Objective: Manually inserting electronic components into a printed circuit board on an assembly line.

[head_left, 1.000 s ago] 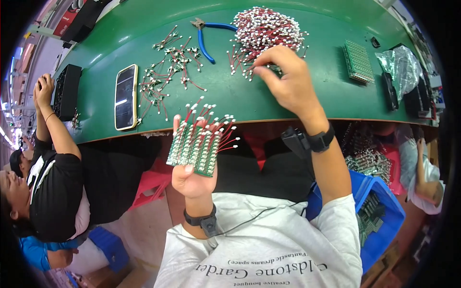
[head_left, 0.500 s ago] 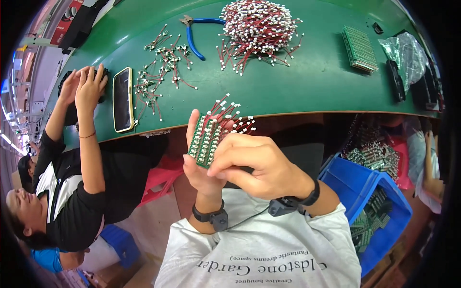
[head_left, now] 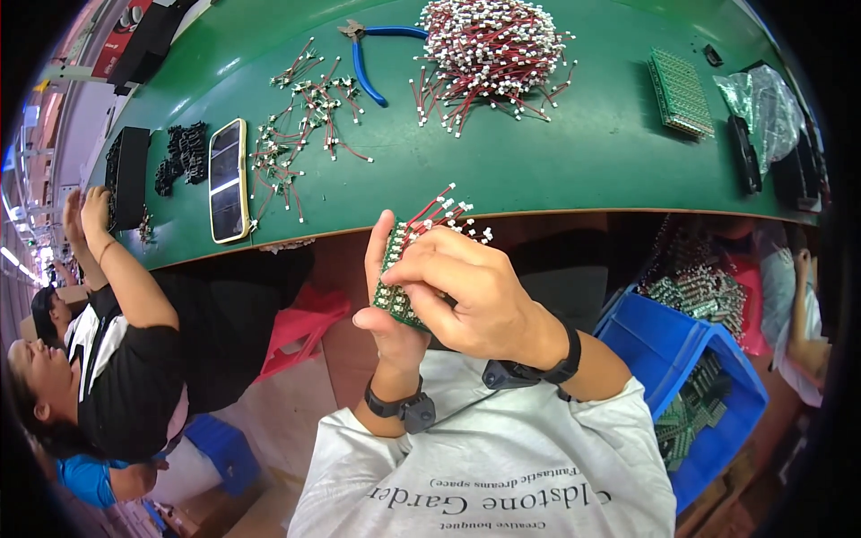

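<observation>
Above my lap, my left hand (head_left: 395,345) holds a green circuit board panel (head_left: 401,307), its thumb at the near edge and fingers along the far side. Rows of small white connectors run over the panel. Short red cables with white plugs (head_left: 439,212) stick out past its far right end. My right hand (head_left: 484,300) is closed in a pinch over the panel's face, covering much of it; whatever sits between its fingertips is hidden.
On the green table (head_left: 583,170) lie a heap of red cables (head_left: 493,58), blue-handled cutters (head_left: 360,72), small wired boards (head_left: 318,103), a phone (head_left: 230,179) and stacked panels (head_left: 680,94). A blue bin (head_left: 717,430) holds boards at right. A co-worker (head_left: 134,350) sits at left.
My right hand has moved left and slightly up, its fingertips now over the panel. The panel has tilted and shifted right. The co-worker's hands have moved left toward a black box.
</observation>
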The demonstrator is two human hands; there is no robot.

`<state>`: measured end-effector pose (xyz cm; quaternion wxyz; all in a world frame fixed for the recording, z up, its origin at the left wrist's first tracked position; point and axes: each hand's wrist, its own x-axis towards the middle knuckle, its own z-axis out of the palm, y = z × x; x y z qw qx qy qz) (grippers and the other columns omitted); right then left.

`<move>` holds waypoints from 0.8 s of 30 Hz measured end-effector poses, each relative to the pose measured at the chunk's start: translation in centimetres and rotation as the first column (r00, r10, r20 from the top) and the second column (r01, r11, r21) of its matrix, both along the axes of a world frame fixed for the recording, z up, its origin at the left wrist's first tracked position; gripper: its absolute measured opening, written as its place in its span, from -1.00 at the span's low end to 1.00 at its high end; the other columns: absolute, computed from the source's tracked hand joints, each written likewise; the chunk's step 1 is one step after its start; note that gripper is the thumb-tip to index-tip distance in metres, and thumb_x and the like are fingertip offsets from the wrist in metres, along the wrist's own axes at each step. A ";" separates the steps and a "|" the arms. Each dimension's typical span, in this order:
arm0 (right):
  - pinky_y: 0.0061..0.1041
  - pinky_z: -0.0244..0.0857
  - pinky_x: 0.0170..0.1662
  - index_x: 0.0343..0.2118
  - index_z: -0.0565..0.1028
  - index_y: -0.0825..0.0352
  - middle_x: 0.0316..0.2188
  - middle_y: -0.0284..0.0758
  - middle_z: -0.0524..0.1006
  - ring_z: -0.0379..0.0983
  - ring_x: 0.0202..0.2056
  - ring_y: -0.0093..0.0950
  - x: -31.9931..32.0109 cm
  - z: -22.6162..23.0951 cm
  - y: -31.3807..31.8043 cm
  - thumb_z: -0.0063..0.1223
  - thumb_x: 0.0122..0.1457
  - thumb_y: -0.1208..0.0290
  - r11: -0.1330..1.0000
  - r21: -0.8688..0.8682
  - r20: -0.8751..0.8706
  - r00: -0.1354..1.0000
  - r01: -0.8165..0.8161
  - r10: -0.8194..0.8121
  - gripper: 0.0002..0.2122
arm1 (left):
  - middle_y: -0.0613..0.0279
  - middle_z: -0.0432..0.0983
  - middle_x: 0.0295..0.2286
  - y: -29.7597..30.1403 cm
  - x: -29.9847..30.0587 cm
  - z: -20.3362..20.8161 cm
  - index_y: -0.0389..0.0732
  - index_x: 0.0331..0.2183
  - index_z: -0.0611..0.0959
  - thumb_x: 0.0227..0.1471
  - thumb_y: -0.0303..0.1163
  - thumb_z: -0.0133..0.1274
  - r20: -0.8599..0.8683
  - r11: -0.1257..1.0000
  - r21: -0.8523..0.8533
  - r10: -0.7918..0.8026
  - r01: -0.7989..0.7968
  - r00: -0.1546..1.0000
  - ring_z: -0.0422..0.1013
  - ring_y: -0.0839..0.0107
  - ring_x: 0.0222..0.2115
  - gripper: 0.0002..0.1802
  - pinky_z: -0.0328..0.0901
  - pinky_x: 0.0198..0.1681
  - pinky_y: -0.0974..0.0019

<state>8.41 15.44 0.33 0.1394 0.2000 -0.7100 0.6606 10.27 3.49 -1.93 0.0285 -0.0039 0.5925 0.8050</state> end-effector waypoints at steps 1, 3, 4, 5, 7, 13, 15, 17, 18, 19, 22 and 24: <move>-0.53 0.35 -0.42 -0.31 0.58 0.41 -0.45 -0.27 0.49 0.47 -0.46 -0.45 0.0 0.1 0.0 0.12 -0.07 0.75 1.000 0.001 0.001 1.000 -0.001 0.001 -0.78 | -0.03 0.38 0.03 -0.1 0.0 -0.2 -0.32 0.30 0.08 -0.15 0.69 -0.36 0.001 1.000 0.001 0.001 -0.001 1.000 0.33 0.25 0.05 0.35 0.18 0.18 0.14; -0.54 0.34 -0.48 -0.33 0.53 0.42 -0.47 -0.27 0.48 0.45 -0.51 -0.48 0.1 0.4 -0.1 0.09 -0.08 0.75 0.995 0.086 -0.001 0.999 0.043 -0.043 -0.79 | -0.02 0.37 0.05 -0.4 0.1 -0.6 -0.33 0.29 0.10 -0.25 0.73 -0.43 -0.012 0.999 -0.033 -0.014 0.013 1.000 0.32 0.25 0.06 0.42 0.18 0.18 0.16; -0.54 0.34 -0.48 -0.33 0.53 0.42 -0.47 -0.27 0.48 0.45 -0.51 -0.48 0.1 0.3 -0.2 0.09 -0.08 0.75 0.995 0.088 -0.001 0.999 0.041 -0.041 -0.79 | -0.02 0.37 0.05 -0.4 0.1 -0.5 -0.33 0.29 0.10 -0.25 0.73 -0.43 -0.011 0.999 -0.032 -0.012 0.011 1.000 0.32 0.25 0.06 0.42 0.18 0.18 0.16; -0.54 0.34 -0.49 -0.33 0.51 0.43 -0.48 -0.28 0.48 0.45 -0.53 -0.49 0.0 0.1 -0.4 0.09 -0.08 0.74 0.993 0.092 -0.014 0.998 0.068 -0.067 -0.80 | 0.00 0.36 0.04 -0.4 0.1 -0.4 -0.29 0.30 0.04 -0.29 0.74 -0.41 -0.006 0.998 -0.049 -0.026 0.026 1.000 0.34 0.29 0.01 0.44 0.24 0.10 0.20; -0.53 0.34 -0.50 -0.33 0.50 0.43 -0.49 -0.28 0.47 0.44 -0.54 -0.50 0.0 0.0 -0.6 0.10 -0.09 0.74 0.991 0.099 -0.026 0.996 0.093 -0.091 -0.80 | 0.03 0.36 0.03 -0.5 0.2 -0.2 -0.26 0.32 -0.01 -0.32 0.74 -0.39 -0.001 0.997 -0.063 -0.038 0.038 0.999 0.36 0.33 -0.05 0.46 0.30 0.02 0.24; -0.48 0.40 -0.46 -0.32 0.47 0.43 -0.49 -0.24 0.46 0.46 -0.53 -0.39 0.0 0.1 -0.7 0.12 -0.12 0.75 0.972 0.217 -0.092 0.993 0.089 -0.071 -0.76 | -0.08 0.37 0.05 -0.9 0.3 -0.4 -0.37 0.27 0.12 -0.25 0.72 -0.51 -0.030 0.984 -0.178 -0.021 0.015 0.999 0.33 0.24 0.06 0.42 0.18 0.19 0.13; -0.42 0.40 -0.43 -0.33 0.46 0.44 -0.48 -0.21 0.46 0.45 -0.51 -0.30 -0.1 0.2 -0.9 0.12 -0.15 0.75 0.953 0.275 -0.249 0.967 0.131 -0.061 -0.75 | 0.01 0.35 0.05 -1.5 0.3 -1.1 -0.36 0.29 0.07 -0.22 0.70 -0.48 -0.081 0.988 -0.148 -0.066 0.053 0.995 0.35 0.30 0.01 0.40 0.25 0.11 0.19; -0.39 0.41 -0.41 -0.31 0.46 0.44 -0.48 -0.21 0.45 0.45 -0.49 -0.27 -0.1 0.8 -0.6 0.12 -0.15 0.73 0.938 0.334 -0.235 0.972 0.093 -0.013 -0.74 | -0.01 0.34 0.07 -2.1 0.2 -0.7 -0.38 0.28 0.09 -0.13 0.66 -0.53 -0.108 0.966 -0.241 -0.118 0.090 0.987 0.33 0.26 0.06 0.35 0.22 0.14 0.15; -0.37 0.41 -0.39 -0.30 0.46 0.44 -0.48 -0.20 0.45 0.45 -0.47 -0.25 -0.1 1.0 -0.5 0.12 -0.14 0.71 0.920 0.389 -0.220 0.975 0.056 0.033 -0.73 | -0.02 0.33 0.08 -2.3 0.1 -0.8 -0.39 0.27 0.12 -0.09 0.64 -0.55 -0.136 0.958 -0.270 -0.132 0.092 0.982 0.32 0.24 0.07 0.31 0.22 0.15 0.15; -0.37 0.41 -0.39 -0.30 0.46 0.44 -0.48 -0.20 0.45 0.45 -0.47 -0.25 -0.3 1.2 -0.5 0.12 -0.14 0.71 0.918 0.393 -0.222 0.974 0.055 0.036 -0.73 | -0.04 0.31 0.10 -2.5 0.0 -0.9 -0.40 0.26 0.14 -0.04 0.61 -0.57 -0.167 0.950 -0.299 -0.145 0.090 0.975 0.31 0.22 0.08 0.28 0.21 0.15 0.14; -0.37 0.42 -0.36 -0.21 0.46 0.45 -0.47 -0.19 0.45 0.45 -0.46 -0.25 -0.6 1.5 -0.4 0.10 -0.11 0.68 0.901 0.424 -0.257 0.966 0.087 0.028 -0.69 | -0.08 0.31 0.11 -2.8 -0.4 -1.8 -0.44 0.23 0.19 0.04 0.55 -0.59 -0.242 0.950 -0.311 -0.100 0.020 0.965 0.34 0.18 0.06 0.22 0.22 0.14 0.16; -0.36 0.42 -0.36 -0.13 0.45 0.46 -0.45 -0.18 0.45 0.45 -0.46 -0.25 -0.6 1.9 -0.2 0.09 -0.10 0.66 0.892 0.442 -0.220 0.975 0.090 0.010 -0.63 | -0.10 0.30 0.11 -2.8 -0.2 -1.1 -0.47 0.22 0.21 0.08 0.51 -0.60 -0.236 0.953 -0.298 -0.122 0.047 0.964 0.35 0.17 0.06 0.19 0.23 0.14 0.17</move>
